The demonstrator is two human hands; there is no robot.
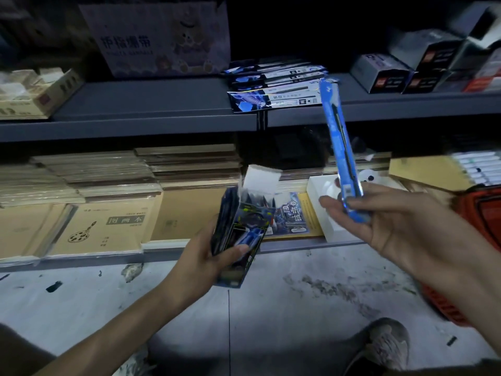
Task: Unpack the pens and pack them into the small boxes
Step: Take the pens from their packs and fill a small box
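Pen loading in hand: 1 sleeve up, box open to take it.

The right hand [401,226] pinches the lower end of a long, flat blue plastic pen sleeve [340,142] between thumb and fingers, holding it nearly upright and well apart from the box. The left hand [200,256] is curled round a small blue-and-black printed cardboard box [249,223], whose white top flap [261,179] stands open, with dark sleeves already showing inside. A fanned pile of similar packaged pens [279,85] lies on the grey metal shelf [151,104] above. Next, I judge, the sleeve must be tipped end-down, lined up with the narrow mouth and slid in beside the others without catching the flap.
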